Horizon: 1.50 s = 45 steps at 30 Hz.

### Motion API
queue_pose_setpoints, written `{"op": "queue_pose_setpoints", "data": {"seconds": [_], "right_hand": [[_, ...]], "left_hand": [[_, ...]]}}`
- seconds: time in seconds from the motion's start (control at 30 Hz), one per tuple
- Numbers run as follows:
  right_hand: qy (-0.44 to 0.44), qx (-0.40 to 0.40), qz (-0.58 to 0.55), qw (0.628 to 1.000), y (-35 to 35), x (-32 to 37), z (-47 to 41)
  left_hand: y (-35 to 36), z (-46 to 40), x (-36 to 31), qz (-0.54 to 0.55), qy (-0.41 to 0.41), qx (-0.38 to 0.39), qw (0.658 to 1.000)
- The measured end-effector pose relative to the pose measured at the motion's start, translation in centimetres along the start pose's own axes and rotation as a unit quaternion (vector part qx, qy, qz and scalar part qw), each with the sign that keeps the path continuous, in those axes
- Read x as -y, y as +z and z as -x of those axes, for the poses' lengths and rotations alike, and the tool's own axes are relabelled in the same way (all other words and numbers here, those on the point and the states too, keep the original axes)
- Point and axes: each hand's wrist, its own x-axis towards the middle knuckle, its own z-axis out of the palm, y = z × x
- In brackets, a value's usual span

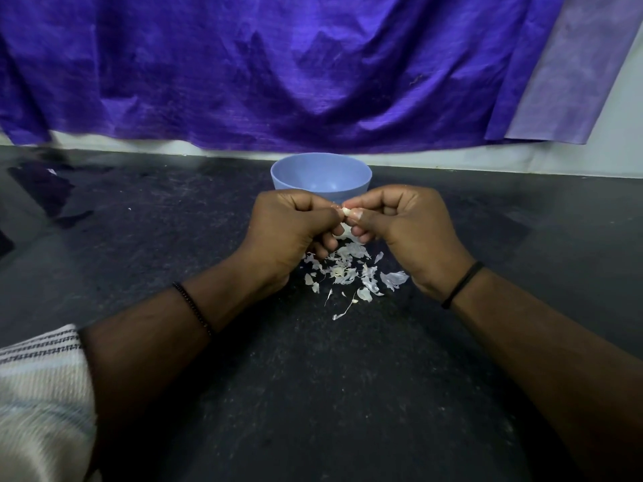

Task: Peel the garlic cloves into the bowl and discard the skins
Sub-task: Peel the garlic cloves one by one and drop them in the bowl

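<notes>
I saw the left hand (290,226) and right hand (396,220) both pinching one small pale garlic clove (346,212), fingers curled, above scattered papery white skins (348,273), near the blue plastic bowl (320,175).

Domestic setting, prob. home kitchen w/ improvised prep area: dark speckled stone counter (417,394), plastic bowl (320,177), garlic skins (348,273) loose on surface, purple cloth (278,71) draped over white wall (609,147).

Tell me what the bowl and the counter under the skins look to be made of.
The blue bowl looks like matte plastic: even colour, thin rim, soft sheen, though glazed ceramic can't be excluded. The counter looks like dark polished stone, speckled and faintly reflective at far left. The garlic skins lying on it are thin, papery flakes.
</notes>
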Motion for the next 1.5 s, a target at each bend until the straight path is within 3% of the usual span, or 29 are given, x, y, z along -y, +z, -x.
{"op": "queue_pose_setpoints", "data": {"seconds": [0.83,1.13,1.5], "right_hand": [[0.064,-0.006,-0.083,0.994,1.1,-0.2,0.3],[0.098,-0.010,-0.104,0.990,1.2,0.0,0.4],[0.017,-0.020,-0.046,0.999,0.9,-0.2,0.3]], "left_hand": [[1.0,0.1,0.2,0.033,-0.055,-0.066,0.996],[1.1,0.1,0.6,0.036,-0.049,-0.053,0.997],[1.2,0.0,0.8,0.034,-0.045,-0.061,0.997]]}}
